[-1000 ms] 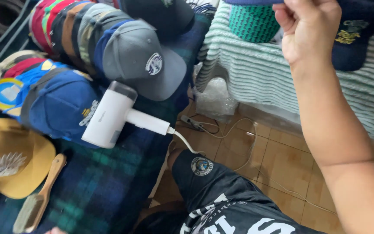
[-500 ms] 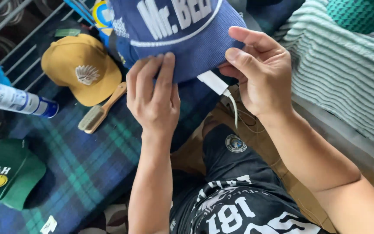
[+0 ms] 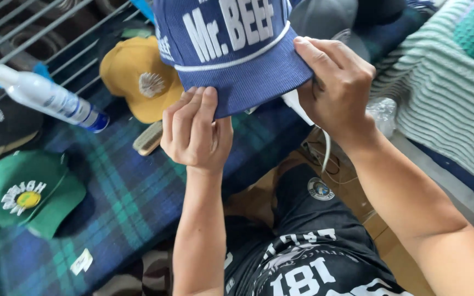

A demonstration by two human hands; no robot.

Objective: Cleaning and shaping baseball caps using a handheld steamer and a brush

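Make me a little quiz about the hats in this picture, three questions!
1. True or false: both hands hold the blue cap by its brim.
2. Which cap lies nearest the white spray bottle? A) the mustard-yellow cap B) the green cap C) a red cap
3. Fill in: the caps lie on a blue and green ______ cloth.

Key:
1. True. The left hand and the right hand each grip the brim's edge.
2. A
3. Plaid (checked).
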